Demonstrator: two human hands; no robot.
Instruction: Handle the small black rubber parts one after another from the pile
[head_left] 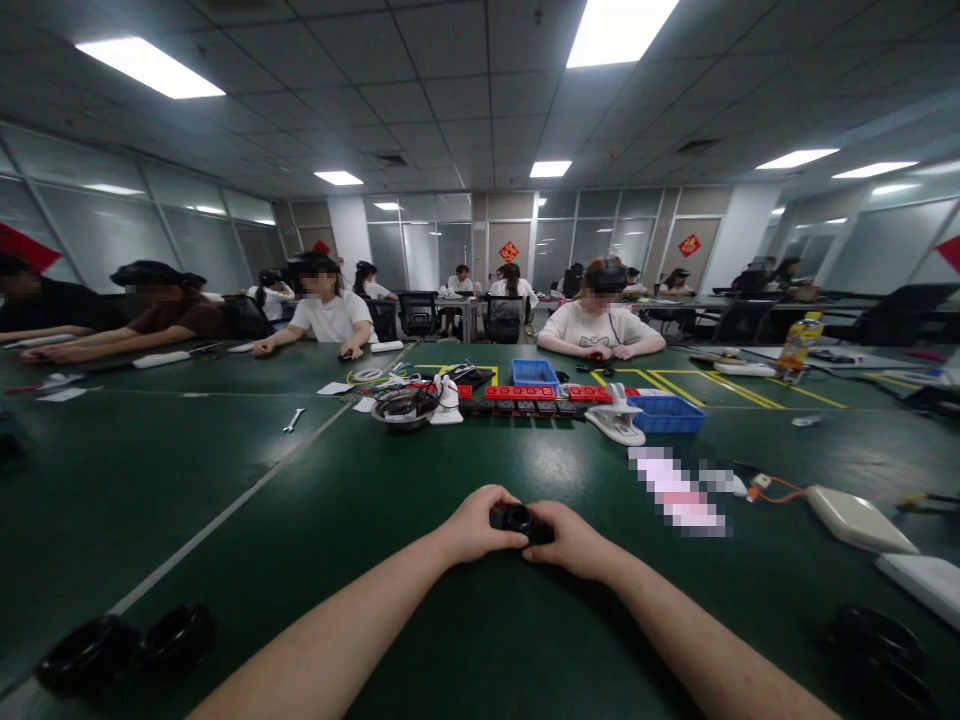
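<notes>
Both of my hands meet around a small black object with a round ring-like opening on top, low over the green table. My left hand grips its left side, thumb along the near edge. On the right side, my right hand holds it with the thumb close to the other thumb. The fingers behind the object are partly hidden. What the object is cannot be made out.
Beyond my hands on the green table are a blue bin, a smaller blue bin, red strips, a white stand and coiled cables. A wrench lies left. Black rings sit near left. People sit opposite.
</notes>
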